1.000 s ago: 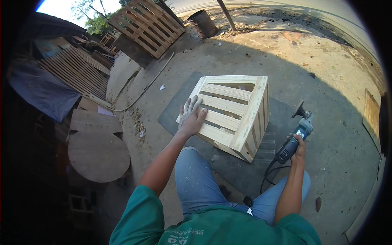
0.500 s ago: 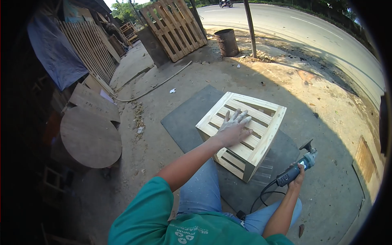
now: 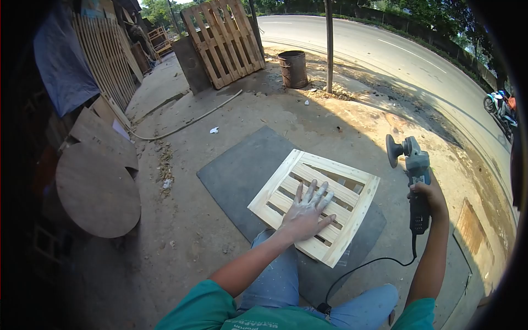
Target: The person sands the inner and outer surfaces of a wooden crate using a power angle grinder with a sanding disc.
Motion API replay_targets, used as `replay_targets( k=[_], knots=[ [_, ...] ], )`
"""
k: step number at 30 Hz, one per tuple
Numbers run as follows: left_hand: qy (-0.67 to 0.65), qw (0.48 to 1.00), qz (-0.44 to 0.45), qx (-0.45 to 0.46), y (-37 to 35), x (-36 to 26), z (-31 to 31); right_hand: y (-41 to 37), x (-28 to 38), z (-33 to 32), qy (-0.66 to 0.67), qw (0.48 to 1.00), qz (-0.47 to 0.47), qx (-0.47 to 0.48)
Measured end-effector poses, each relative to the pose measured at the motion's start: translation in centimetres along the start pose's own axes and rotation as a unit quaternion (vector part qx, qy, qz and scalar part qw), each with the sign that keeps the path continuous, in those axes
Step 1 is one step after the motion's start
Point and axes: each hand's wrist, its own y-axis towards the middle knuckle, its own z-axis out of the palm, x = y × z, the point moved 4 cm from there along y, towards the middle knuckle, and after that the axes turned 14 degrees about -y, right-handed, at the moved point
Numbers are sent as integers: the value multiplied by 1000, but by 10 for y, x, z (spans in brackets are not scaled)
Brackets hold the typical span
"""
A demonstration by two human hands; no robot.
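A slatted wooden crate [image 3: 360, 218] of pale timber stands in front of my knees, its top slats facing up at me. My left hand [image 3: 306, 214] lies flat on those slats with fingers spread, pale dust on the fingers. In my right hand [image 3: 432, 197] is an angle grinder [image 3: 419, 168], held upright off to the right, apart from the crate. Its round disc [image 3: 392, 151] points left at the top. A black power cord [image 3: 379, 259] hangs from the tool's lower end and loops toward my knees.
Under the crate lies a dark flat mat [image 3: 242, 170]. To the left are a round wooden board [image 3: 98, 190] and a blue tarp [image 3: 63, 60]. A pallet [image 3: 225, 44], a rusty drum [image 3: 293, 70] and a post [image 3: 329, 49] stand ahead. A motorcycle [image 3: 500, 110] is at the right roadside.
My right hand has raised the angle grinder from beside my knee, up and to the right. The crate's top now appears more face-on, with my left hand still on it. The view has shifted.
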Motion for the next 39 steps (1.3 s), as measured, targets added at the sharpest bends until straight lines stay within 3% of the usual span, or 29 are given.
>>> replay_targets(
  k=[2,5,6,8,10,14,19,24,29,36,39],
  knots=[
    [-2,1000,1,-5,-10,-6,-6,24,70,22,-100,994,-6,49],
    [0,1000,5,-17,-20,-7,-7,71,125,69,-223,964,-7,146],
    [1,1000,5,-19,-22,-9,-9,101,127,83,-325,930,-81,154],
    [-3,1000,5,-22,-24,-12,-14,109,160,127,-393,892,-91,205],
    [-12,1000,8,-26,-24,-15,-17,115,177,165,-387,874,-106,273],
    [-23,999,6,-32,-26,-14,-17,141,183,223,-451,822,-140,318],
    [-37,998,16,-44,-25,-11,-14,133,188,223,-443,810,-88,374],
    [-32,998,20,-44,-19,-13,-13,128,156,173,-409,833,-50,368],
    [-21,999,19,-35,-15,-13,-11,89,128,56,-411,840,113,336],
    [-10,999,16,-26,-9,-11,-4,19,60,-94,-437,861,192,174],
    [-11,999,20,-27,-3,-7,0,-5,-2,-125,-315,931,176,48]
  ],
)
